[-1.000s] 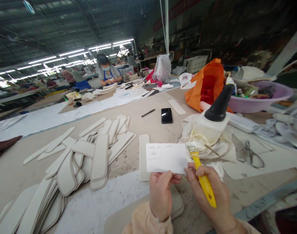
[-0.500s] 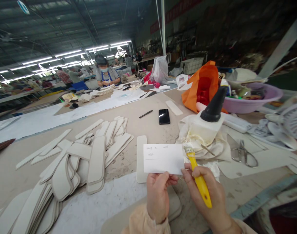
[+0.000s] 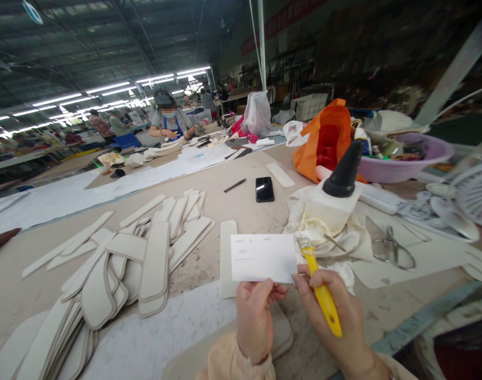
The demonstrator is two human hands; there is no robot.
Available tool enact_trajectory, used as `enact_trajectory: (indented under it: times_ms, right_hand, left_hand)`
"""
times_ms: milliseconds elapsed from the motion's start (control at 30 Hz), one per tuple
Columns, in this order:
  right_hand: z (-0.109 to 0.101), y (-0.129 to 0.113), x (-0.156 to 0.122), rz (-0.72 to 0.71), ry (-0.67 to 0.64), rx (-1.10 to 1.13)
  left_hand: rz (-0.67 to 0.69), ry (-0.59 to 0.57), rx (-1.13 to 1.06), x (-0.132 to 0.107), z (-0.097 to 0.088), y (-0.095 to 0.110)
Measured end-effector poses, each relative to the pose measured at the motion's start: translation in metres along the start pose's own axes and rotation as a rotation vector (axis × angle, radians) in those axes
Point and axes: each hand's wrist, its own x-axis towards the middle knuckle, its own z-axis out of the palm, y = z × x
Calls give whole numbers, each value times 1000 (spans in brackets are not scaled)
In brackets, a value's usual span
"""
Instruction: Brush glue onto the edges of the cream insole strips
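A white paper card (image 3: 264,258) with faint handwriting is held up in front of me. My left hand (image 3: 256,311) pinches its lower edge between thumb and fingers. My right hand (image 3: 336,309) grips a yellow-handled brush (image 3: 323,295), bristles pointing away from me, while its thumb and fingertips touch the card's lower right corner. Behind the card, partly covered, lies a pale rounded strip (image 3: 227,253). To the left spreads a loose heap of similar pale strips (image 3: 153,261). Beyond the brush stands a white container (image 3: 330,208) crusted with a pale substance, a black cone on top.
A phone (image 3: 264,189) and a dark pen (image 3: 235,185) lie further back. At right are metal scissors (image 3: 393,250), an orange bag (image 3: 323,137) and a purple basin (image 3: 403,166) of mixed items. Across the table a masked co-worker (image 3: 171,124) handles something.
The view has shifted very slightly. My hands, the card and the brush keep the same pose. The co-worker's hands have moved apart a little.
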Motion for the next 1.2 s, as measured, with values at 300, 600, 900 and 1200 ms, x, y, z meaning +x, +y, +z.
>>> enact_trajectory:
  times_ms: [300,600,900,1200]
  right_hand:
    - [0,-2,3,-30,9,-8]
    - [-1,-2,3,-66,-1,-24]
    - [-1,-2,2,-39,-23,-61]
    - [-1,-1,2,-54,-28,-76]
  left_hand:
    - [10,4,-2,1,-3,-4]
    - [5,10,-11,-1,-1,0]
    - [12,0,-3,0,-1,-2]
    - [12,-3,5,2,-1,-2]
